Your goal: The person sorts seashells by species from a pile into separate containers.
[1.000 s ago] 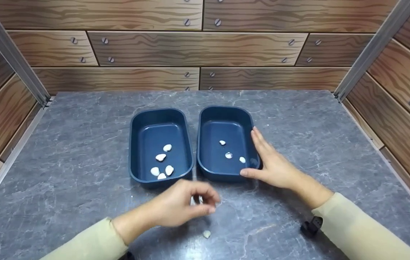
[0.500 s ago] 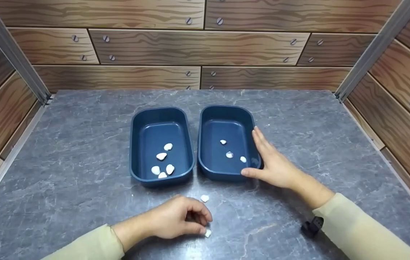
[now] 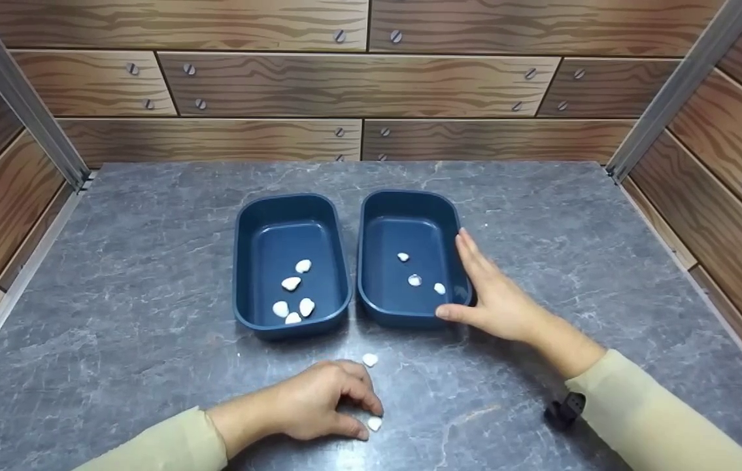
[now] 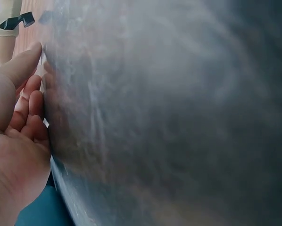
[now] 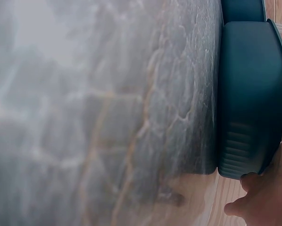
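Observation:
In the head view my left hand (image 3: 325, 402) is low over the table, thumb and forefinger apart. A small white shell-like piece (image 3: 374, 424) lies right at those fingertips. Just beyond the knuckles sits a second white piece (image 3: 370, 360). My right hand (image 3: 498, 297) rests against the near right corner of the right blue tray (image 3: 410, 321), fingers straight along its side and thumb at the front rim. Three small pieces lie in that tray, one of them glassy. Several larger white pieces (image 3: 291, 284) lie in the left blue tray (image 3: 237, 261).
Both trays stand side by side on a grey marbled table (image 3: 148, 261), a narrow gap between them. Wood-patterned panels (image 3: 357, 85) close off the back and sides, with metal posts (image 3: 678, 85) at the corners. A black device (image 3: 565, 410) sits at the right sleeve.
My left hand came down and nearer to me, uncovering the farther white piece. Its thumb and forefinger have since spread around the nearer piece. The right hand stays at the tray.

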Available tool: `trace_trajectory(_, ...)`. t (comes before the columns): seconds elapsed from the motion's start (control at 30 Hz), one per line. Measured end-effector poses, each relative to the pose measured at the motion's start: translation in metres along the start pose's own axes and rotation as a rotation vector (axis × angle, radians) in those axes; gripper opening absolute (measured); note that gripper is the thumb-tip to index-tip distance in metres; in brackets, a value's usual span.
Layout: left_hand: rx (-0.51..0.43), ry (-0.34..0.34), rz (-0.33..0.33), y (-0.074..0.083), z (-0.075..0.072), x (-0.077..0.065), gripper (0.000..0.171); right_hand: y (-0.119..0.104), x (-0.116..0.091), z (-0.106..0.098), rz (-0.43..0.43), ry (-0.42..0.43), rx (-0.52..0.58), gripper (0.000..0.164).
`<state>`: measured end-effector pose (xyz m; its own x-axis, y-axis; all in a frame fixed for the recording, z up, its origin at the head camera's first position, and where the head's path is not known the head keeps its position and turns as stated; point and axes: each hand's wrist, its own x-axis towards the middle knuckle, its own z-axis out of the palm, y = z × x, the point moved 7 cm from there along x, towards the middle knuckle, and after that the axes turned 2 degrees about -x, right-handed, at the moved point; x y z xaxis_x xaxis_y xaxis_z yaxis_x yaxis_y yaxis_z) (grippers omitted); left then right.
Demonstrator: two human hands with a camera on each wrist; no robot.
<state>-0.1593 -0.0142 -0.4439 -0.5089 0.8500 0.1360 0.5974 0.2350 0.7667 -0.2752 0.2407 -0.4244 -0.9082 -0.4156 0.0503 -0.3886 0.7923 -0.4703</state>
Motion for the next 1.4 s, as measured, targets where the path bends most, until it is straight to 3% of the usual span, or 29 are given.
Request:
trace_trajectory(0.8, 0.071, 0.082, 0.097, 0.0068, 0.0015, 0.0, 0.007, -0.0017, 0.0, 0.0003, -0.023, 0.0, -0.009, 0.123)
trace_trajectory(1.4, 0.029, 0.098, 0.048, 0.0044, 0.0006, 0.0005, 0.009, -0.0007, 0.0004, -0.0001, -0.024, -0.005, -0.011, 0.125)
